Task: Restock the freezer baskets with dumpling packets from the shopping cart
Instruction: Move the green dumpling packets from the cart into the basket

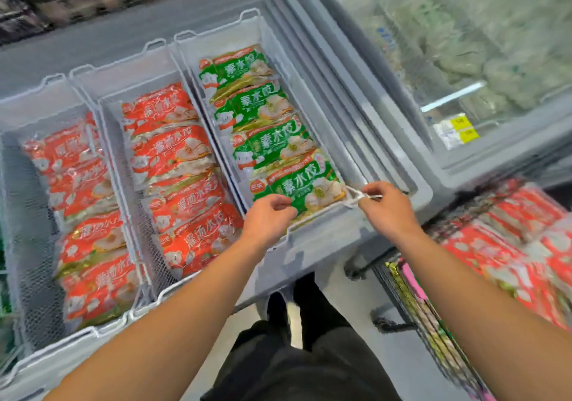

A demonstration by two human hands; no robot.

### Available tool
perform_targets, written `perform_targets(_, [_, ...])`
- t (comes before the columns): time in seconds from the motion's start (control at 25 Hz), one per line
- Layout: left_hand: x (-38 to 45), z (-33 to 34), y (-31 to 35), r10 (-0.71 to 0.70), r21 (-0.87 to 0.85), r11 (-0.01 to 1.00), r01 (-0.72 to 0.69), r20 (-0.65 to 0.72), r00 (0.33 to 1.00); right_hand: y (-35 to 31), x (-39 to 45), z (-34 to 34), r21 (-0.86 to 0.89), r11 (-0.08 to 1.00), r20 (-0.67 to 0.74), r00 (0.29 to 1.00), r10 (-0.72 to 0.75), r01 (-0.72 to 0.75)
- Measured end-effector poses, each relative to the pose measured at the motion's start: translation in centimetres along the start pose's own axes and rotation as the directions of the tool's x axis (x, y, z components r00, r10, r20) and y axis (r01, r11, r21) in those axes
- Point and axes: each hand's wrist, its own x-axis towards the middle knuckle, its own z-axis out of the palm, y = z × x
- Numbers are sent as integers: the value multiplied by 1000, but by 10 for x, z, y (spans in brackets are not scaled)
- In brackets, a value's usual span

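Your left hand pinches the near edge of the nearest green plastic dumpling packet, thumb and fingers curled onto the wrapper. Your right hand grips the white wire handle at the near rim of the white wire freezer basket holding that packet. The hands are apart, one on each side of the basket's near corner.

To settle this packet well, steady the basket by its handle and slide the packet flat against the one behind it, so the row overlaps evenly and nothing rides above the rim.

The green packets lie in a shingled row of four, glossy, each printed with white characters and a picture of dumplings. To their left, two more white baskets hold similar rows of red dumpling packets, all within the grey chest freezer. More red packets lie heaped in the shopping cart at your right.
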Motion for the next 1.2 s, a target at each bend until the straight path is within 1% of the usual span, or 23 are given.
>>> perform_targets(0.16, [-26,33,16,96,41,994,-101,113,989,55,-48,-28,70,988,-102,985,142,-136])
perform_targets(0.24, [-36,60,23,131,48,989,-141,174,976,88,-73,-44,104,970,-153,960,234,-220])
perform_targets(0.36, [-52,114,37,158,103,975,-198,306,939,148,-118,-64,176,905,-225,879,420,-387])
perform_targets(0.44, [-65,152,43,161,147,960,-239,407,899,187,-148,-74,241,848,-258,811,525,-473])
perform_targets(0.52, [-76,191,47,168,206,931,-303,495,853,223,-174,-82,329,769,-239,739,630,-549])
perform_targets(0.6, [-81,228,48,132,250,914,-320,562,816,256,-194,-85,375,706,-189,696,693,-601])
perform_targets(0.76, [-82,296,45,63,374,870,-322,562,825,319,-202,-87,509,626,-114,675,729,-591])
perform_targets(0.88, [-69,337,40,-4,449,851,-272,524,852,352,-184,-94,485,615,-53,681,730,-621])
perform_targets(1.04, [-46,381,36,-81,523,828,-204,471,878,385,-148,-94,510,568,80,693,716,-646])
perform_targets(1.2, [-14,414,24,-132,578,799,-164,435,891,407,-111,-74,492,514,214,670,711,-702])
